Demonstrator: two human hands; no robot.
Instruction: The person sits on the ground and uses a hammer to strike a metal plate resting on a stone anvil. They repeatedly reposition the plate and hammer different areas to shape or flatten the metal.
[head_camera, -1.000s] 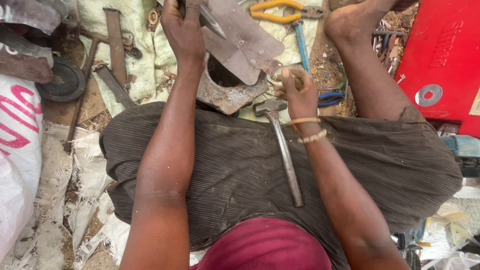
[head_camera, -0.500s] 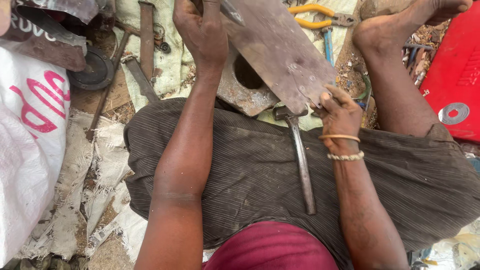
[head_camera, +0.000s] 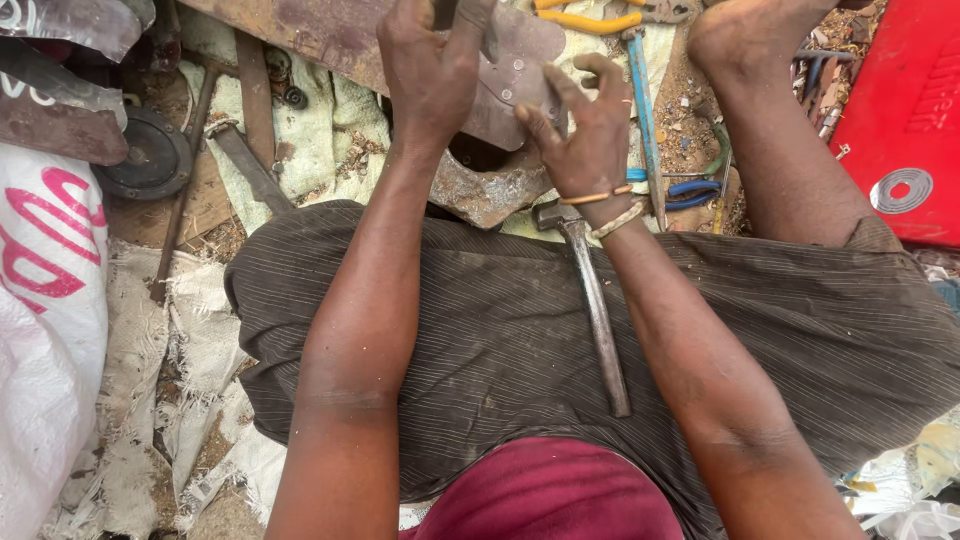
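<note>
One dark striped cloth (head_camera: 520, 330) covers the lap and fills the middle of the view. One white sack (head_camera: 45, 330) with pink markings lies at the far left. One red panel (head_camera: 900, 110) sits at the upper right, with a grey disc on it. One long rusty metal sheet (head_camera: 330, 35) runs across the top, its flat grey end lying between the two hands, above a rusted block (head_camera: 490, 190) with a dark hole.

One hammer (head_camera: 595, 300) rests on the cloth, handle toward the body, head tucked just under the right wrist. One blue-handled tool (head_camera: 642, 110) lies upright beside the right hand. One pair of yellow-handled pliers (head_camera: 590, 20) sits at the top edge. One dark round disc (head_camera: 150, 160) lies at the left on the ground.

Left hand (head_camera: 430, 70): fingers curled closed on the metal sheet at its upper edge; a thin dark object shows at the fingertips, kind cannot be told.

Right hand (head_camera: 585, 130): fingers spread apart and bent, tips pressing the sheet's grey end, not wrapped around it. Two bangles (head_camera: 605, 205) on that wrist.
</note>
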